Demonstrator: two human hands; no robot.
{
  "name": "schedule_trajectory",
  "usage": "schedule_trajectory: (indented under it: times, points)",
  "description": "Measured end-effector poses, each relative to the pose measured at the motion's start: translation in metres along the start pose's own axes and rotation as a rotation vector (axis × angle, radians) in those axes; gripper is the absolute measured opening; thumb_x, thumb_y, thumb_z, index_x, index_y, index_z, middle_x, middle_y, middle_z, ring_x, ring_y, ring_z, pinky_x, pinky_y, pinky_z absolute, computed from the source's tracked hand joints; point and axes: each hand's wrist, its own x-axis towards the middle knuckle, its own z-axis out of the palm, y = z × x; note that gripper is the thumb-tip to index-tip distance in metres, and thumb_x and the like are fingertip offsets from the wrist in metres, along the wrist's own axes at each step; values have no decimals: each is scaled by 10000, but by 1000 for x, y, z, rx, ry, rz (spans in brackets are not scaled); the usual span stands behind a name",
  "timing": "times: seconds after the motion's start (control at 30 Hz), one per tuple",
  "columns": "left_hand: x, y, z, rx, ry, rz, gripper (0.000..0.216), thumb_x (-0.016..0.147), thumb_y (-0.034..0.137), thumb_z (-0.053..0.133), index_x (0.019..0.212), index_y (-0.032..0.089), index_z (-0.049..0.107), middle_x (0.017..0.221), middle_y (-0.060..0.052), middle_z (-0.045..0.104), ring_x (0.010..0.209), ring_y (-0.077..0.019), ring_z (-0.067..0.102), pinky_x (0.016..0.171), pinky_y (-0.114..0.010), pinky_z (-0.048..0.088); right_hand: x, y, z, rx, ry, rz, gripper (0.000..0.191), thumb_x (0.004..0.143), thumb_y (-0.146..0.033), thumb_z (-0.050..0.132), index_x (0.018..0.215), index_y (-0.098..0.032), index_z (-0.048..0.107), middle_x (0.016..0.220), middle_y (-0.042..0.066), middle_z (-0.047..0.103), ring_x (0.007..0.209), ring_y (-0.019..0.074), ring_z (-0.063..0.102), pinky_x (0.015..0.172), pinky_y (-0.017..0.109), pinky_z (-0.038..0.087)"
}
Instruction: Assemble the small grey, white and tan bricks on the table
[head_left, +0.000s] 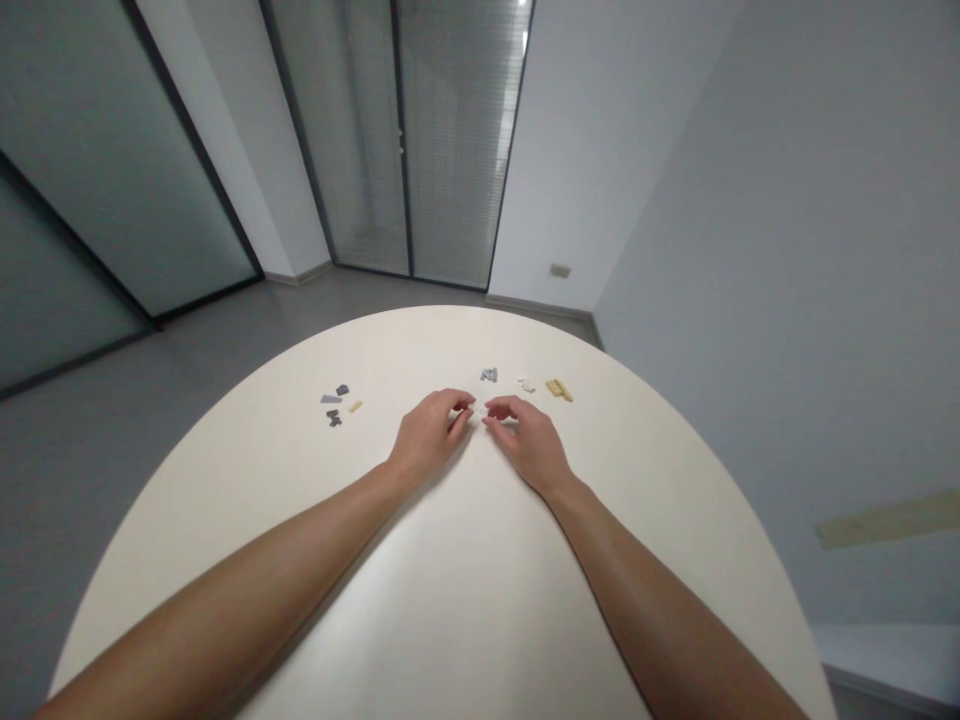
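Observation:
Over the middle of the table, my left hand [433, 428] pinches a small white piece [478, 409], which looks like a toy building brick. My right hand [529, 440] meets it from the other side, thumb and forefinger closed around its right end. The fingers hide much of the piece, so its exact shape cannot be made out. Just beyond my hands lie a small cluster of grey pieces [489, 375], a few white pieces [526, 385] and some tan bricks [559, 389].
Left of my hands on the round white table [450, 600] lie dark grey pieces [334, 418], a light grey flat piece [331, 399], another dark piece [343, 389] and a tan strip [356, 406]. Past the table's curved edge stand glass doors [450, 150] and a wall [787, 250].

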Motion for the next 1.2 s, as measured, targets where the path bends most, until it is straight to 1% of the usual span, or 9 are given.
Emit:
schedule_trajectory:
  times: [0.23,0.43,0.6,0.8,1.03,1.2]
  points:
    - [0,0,0,-15,13,-13,263,955,265,518,1192,228,627,1101,-47,721,993,-189,666,873,-343,551,0,1,1,12,6,13,145,896,-265,635,1038,-234,644,962,35,712,866,184,652,839,339,509]
    - [0,-3,3,-30,22,-11,255,955,277,523,1175,223,641,1103,-48,725,983,-187,674,869,-336,552,0,1,1,25,-2,23,136,890,-273,642,1019,-228,643,963,38,708,869,188,647,829,346,504]
    - [0,-6,5,-54,3,36,284,945,262,533,1208,227,634,1124,-46,719,994,-180,673,863,-320,555,-1,-1,0,21,-6,7,153,879,-266,661,1024,-227,634,955,34,702,874,187,644,826,344,501]
    - [0,-4,3,-38,-31,80,296,924,208,543,1204,238,635,1126,-43,707,1013,-180,660,872,-319,549,-1,-3,-1,24,-33,-17,233,878,-243,657,1107,-235,620,977,33,702,883,181,647,830,338,503]
    - [0,-4,2,-52,-37,129,315,925,184,530,1216,250,630,1123,-40,703,1003,-176,653,885,-329,541,-2,-6,-1,29,-38,-18,276,877,-229,653,1150,-236,614,969,25,698,889,178,644,836,334,500]
    - [1,-6,3,-7,-31,193,350,932,172,517,1256,245,630,1093,-56,710,995,-188,651,882,-349,542,-2,-5,-1,34,-42,-15,312,882,-203,635,1190,-248,605,991,28,699,901,180,643,850,339,501]
